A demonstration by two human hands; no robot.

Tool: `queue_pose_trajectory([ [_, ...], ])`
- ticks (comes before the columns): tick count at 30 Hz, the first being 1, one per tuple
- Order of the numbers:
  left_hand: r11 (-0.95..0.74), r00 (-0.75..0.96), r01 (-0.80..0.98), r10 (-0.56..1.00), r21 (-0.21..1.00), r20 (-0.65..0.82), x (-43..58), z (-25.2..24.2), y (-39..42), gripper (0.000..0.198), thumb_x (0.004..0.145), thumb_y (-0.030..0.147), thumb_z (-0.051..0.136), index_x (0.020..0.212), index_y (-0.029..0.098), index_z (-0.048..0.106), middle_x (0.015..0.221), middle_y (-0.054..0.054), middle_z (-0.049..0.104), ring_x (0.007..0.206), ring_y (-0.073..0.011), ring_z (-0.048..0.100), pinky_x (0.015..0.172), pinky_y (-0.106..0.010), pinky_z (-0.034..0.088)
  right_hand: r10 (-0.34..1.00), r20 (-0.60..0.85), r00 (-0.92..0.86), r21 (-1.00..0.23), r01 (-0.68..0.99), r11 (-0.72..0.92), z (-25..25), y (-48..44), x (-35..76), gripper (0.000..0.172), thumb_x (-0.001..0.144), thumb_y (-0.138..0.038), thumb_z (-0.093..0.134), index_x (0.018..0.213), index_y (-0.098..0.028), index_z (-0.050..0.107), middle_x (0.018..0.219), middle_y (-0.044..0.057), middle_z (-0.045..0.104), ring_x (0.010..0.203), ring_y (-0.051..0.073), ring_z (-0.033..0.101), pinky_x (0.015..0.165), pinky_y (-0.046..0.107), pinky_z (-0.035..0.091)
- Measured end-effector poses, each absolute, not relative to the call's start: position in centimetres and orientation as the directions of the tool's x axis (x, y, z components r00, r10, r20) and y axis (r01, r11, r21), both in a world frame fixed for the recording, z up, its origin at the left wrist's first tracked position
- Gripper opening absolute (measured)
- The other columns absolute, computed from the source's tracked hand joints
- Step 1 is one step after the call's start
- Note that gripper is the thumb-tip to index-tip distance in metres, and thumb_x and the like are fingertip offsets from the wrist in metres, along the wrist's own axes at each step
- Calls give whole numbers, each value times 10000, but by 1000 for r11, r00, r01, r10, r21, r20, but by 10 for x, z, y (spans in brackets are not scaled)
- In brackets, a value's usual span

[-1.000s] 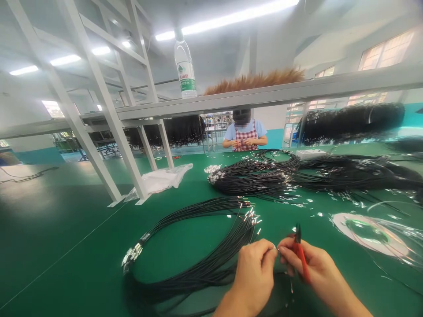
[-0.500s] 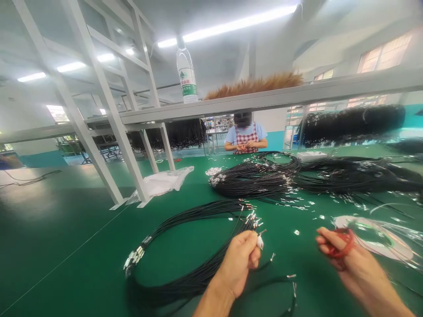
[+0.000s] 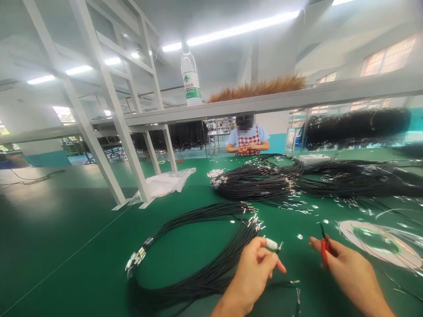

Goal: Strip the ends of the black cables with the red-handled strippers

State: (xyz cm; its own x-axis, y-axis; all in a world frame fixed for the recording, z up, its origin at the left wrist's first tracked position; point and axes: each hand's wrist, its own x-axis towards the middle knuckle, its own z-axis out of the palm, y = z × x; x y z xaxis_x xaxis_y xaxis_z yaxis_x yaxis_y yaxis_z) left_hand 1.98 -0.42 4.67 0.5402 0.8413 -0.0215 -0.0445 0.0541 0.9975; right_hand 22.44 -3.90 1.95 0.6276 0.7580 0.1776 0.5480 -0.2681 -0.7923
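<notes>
My left hand (image 3: pixel 253 275) pinches the metal-tipped end of a thin black cord (image 3: pixel 280 247) just above the green table. The thumb wears a white finger cot. My right hand (image 3: pixel 346 270) is closed round small red-handled pliers (image 3: pixel 324 246), whose jaws point up and away from me. A looped bundle of black cords (image 3: pixel 198 246) with metal end caps lies right in front of my left hand. The two hands are apart, about a hand's width between them.
A bigger pile of black cords (image 3: pixel 264 180) lies farther back, with loose metal clasps (image 3: pixel 307 210) scattered around. A clear plastic bag (image 3: pixel 380 237) sits at right, another bag (image 3: pixel 165 182) by the white rack leg (image 3: pixel 132 167). A bottle (image 3: pixel 191 79) stands on the shelf. A person (image 3: pixel 247 138) works opposite.
The hands were together at the cord end, then drew apart. My right hand swung right with the pliers; my left hand now lifts one cord tip up.
</notes>
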Motion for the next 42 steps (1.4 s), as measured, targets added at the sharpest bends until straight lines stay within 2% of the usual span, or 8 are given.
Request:
queue_pose_trajectory([
  [2, 43, 527, -49, 850, 998, -10, 21, 44, -4, 235, 799, 170, 513, 1028, 125, 479, 732, -30, 645, 556, -79, 405, 578, -240, 314, 837, -9, 547, -959, 234, -163, 23, -38, 205, 446, 587, -584, 615, 799, -203, 711, 673, 63, 706, 479, 195, 552, 460, 303, 405],
  [4, 20, 530, -62, 848, 998, 16, 22, 39, -3, 259, 804, 163, 509, 1055, 129, 455, 755, -28, 640, 582, -85, 450, 598, -242, 345, 910, -88, 405, -995, 6, -99, 25, -39, 184, 501, 558, -571, 685, 855, -169, 712, 593, 33, 657, 437, 144, 483, 424, 260, 341],
  [9, -50, 561, -44, 825, 998, 66, 19, 34, 0, 200, 813, 210, 528, 996, 146, 475, 686, 4, 593, 589, -110, 528, 600, -252, 408, 965, -126, 228, -973, -219, -75, 26, -42, 151, 448, 557, -553, 770, 734, -148, 697, 469, -41, 516, 415, 78, 386, 404, 202, 260],
  [13, -149, 584, 80, 809, 986, 75, 9, 48, 2, 247, 766, 156, 595, 1000, 161, 518, 884, -54, 660, 797, -151, 599, 737, -275, 440, 965, -130, 229, -979, -181, -90, 31, -44, 149, 477, 511, -587, 772, 691, -156, 674, 426, -50, 491, 382, 78, 387, 384, 202, 258],
  [16, -120, 537, 19, 839, 993, 91, 4, 59, 4, 258, 779, 153, 597, 1025, 159, 520, 981, -84, 656, 878, -163, 600, 812, -293, 439, 971, -99, 219, -992, -94, -80, 31, -44, 147, 504, 497, -615, 749, 698, -161, 661, 400, -64, 455, 355, 86, 376, 368, 210, 252],
  [26, -47, 402, -134, 910, 990, 98, 14, 61, 1, 239, 707, 134, 659, 922, 142, 556, 748, -11, 615, 701, -120, 554, 696, -245, 436, 988, 42, 149, -996, 82, 30, 21, -48, 145, 275, 689, -459, 696, 725, -188, 670, 500, -76, 387, 459, 100, 322, 424, 226, 245],
  [36, -104, 348, -65, 930, 992, 120, 16, 57, -1, 204, 725, 109, 597, 909, 153, 520, 700, 19, 568, 656, -105, 522, 659, -236, 416, 980, -35, 194, -997, 54, -46, 24, -47, 143, 353, 676, -509, 658, 743, -163, 637, 456, -78, 440, 373, 86, 372, 361, 199, 262],
  [42, 3, 376, -116, 926, 993, 41, 22, 46, -6, 132, 762, 161, 565, 876, 163, 500, 718, 24, 510, 621, -89, 486, 612, -223, 409, 970, -112, 217, -989, 67, -129, 25, -46, 144, 345, 659, -514, 633, 715, -174, 625, 448, -71, 477, 348, 91, 409, 344, 194, 275],
])
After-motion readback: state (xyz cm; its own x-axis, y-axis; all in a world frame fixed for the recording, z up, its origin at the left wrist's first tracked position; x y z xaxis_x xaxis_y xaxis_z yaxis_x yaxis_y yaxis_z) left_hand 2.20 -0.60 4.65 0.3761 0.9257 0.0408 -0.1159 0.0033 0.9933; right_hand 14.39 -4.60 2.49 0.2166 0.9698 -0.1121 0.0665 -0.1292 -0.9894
